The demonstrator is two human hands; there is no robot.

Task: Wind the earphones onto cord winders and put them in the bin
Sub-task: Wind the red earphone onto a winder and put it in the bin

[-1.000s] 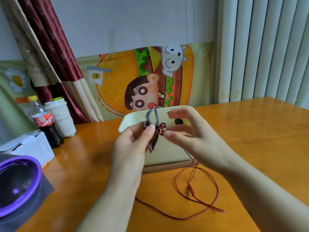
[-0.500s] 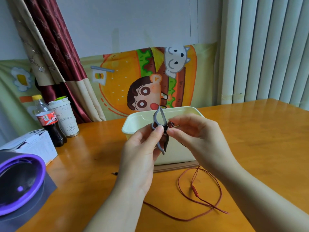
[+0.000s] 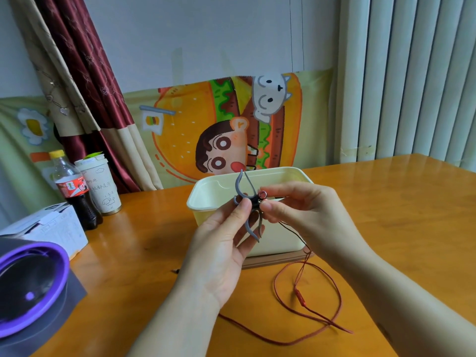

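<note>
I judge that I am seating the earbuds (image 3: 262, 195) at the waist of the winder (image 3: 240, 181), and no turn of cord (image 3: 299, 297) is on it yet. To do this well, I should press both buds snug against the middle and trap them under my left thumb before the first wrap. Then my right hand can slide down the cord and lay it between the prongs with even, light tension. The slack should feed up freely, so I want the loops untangled as they rise. Pulling hard would likely drag the buds out of place.

My left hand (image 3: 221, 253) has its palm turned toward me. It pinches the winder at its middle, thumb in front and fingers behind, and holds it upright with one prong pair at twelve o'clock and the other at six. My right hand (image 3: 306, 210) comes in from three o'clock. Its thumb and forefinger are closed on the buds right beside the winder, and the other fingers are loosely curled above. I cannot tell whether the buds already touch the winder.

The cord drops from my right hand toward five o'clock and lies in loose loops on the table (image 3: 386, 215). The bin (image 3: 280, 240) stands at twelve o'clock, just behind my hands.
</note>
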